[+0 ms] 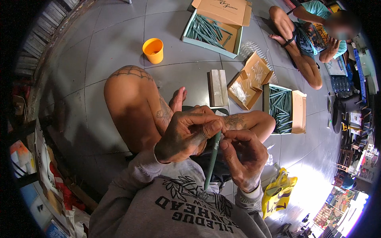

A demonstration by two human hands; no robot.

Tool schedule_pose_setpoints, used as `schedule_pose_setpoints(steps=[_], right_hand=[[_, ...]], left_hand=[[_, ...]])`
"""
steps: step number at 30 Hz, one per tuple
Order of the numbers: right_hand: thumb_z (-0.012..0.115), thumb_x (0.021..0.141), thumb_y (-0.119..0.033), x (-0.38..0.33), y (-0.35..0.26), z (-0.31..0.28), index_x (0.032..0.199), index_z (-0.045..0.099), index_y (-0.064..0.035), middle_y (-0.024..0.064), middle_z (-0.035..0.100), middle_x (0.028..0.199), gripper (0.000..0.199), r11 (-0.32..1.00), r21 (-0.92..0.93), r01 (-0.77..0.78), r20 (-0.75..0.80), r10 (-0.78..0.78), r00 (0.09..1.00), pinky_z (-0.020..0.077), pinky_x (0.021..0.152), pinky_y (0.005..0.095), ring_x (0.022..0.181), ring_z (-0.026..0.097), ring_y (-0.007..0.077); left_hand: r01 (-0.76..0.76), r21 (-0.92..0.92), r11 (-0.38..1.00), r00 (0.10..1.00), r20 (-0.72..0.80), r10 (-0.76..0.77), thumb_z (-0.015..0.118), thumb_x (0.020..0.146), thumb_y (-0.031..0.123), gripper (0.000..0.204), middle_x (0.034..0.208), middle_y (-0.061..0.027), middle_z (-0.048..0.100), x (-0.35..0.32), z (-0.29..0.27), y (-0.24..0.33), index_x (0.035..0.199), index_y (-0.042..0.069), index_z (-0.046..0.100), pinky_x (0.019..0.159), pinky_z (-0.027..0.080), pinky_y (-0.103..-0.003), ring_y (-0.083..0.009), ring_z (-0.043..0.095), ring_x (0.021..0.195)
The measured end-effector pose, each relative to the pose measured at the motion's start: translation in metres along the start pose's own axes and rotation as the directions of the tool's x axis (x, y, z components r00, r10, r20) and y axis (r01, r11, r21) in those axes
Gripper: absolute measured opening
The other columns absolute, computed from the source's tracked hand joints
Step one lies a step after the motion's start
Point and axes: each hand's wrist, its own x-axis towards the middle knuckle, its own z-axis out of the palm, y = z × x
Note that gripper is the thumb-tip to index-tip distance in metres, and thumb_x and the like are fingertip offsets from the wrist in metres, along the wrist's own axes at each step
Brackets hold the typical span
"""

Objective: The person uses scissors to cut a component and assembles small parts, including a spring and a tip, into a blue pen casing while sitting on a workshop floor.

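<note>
Gray tiled floor (115, 43), seen through the head camera, runs to a ribbed wall (43, 41) along its left edge. Someone in a gray sweatshirt (145, 198) sits bare-legged on it, both hands raised over the lap. Between the hands, a slim dark green stick (212, 162) slants down in front of the sweatshirt. Left hand (188, 133): thumb and forefinger pinch the stick's top end. Right hand (246, 154): thumb and forefinger curl close beside that end; whether they grip anything cannot be told. Beyond the knees, toward the floor's far edge, stand an orange cup (153, 51) and an open box (234, 49) of similar sticks. Nearer are a narrow carton (216, 87), an open cardboard box (260, 73) with small clear pieces, and another box (299, 113) of sticks. Toward the floor's right edge lies a yellow bag (279, 194); at its far right corner sits another person (311, 33).
</note>
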Motion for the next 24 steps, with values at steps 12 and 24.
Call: schedule_pose_setpoints(steps=[12,24], right_hand=[[0.079,0.073,0.001,0.016,0.013,0.001,0.089,0.067,-0.0012,0.0098,0.067,0.078,0.020,0.793,-0.274,0.544,0.048,-0.554,0.831,0.0527,0.059,0.0281,0.068,0.068,0.0191],[0.076,0.072,0.001,0.031,0.018,-0.013,0.094,0.066,-0.0022,0.0100,0.067,0.078,0.024,0.616,-0.213,0.758,0.294,-0.700,0.651,0.0547,0.056,0.0312,0.065,0.069,0.0233]], left_hand=[[0.145,-0.065,0.987,0.988,0.066,-0.141,0.060,0.099,0.028,0.028,0.082,0.0014,0.060,0.001,0.001,0.008,0.091,0.004,0.071,0.119,-0.001,-0.046,-0.0060,0.056,0.087],[0.464,-0.609,0.643,0.874,0.197,-0.444,0.056,0.101,0.028,0.030,0.093,0.0049,0.056,-0.005,0.009,0.005,0.093,0.001,0.069,0.121,-0.008,-0.035,0.0017,0.049,0.086]])
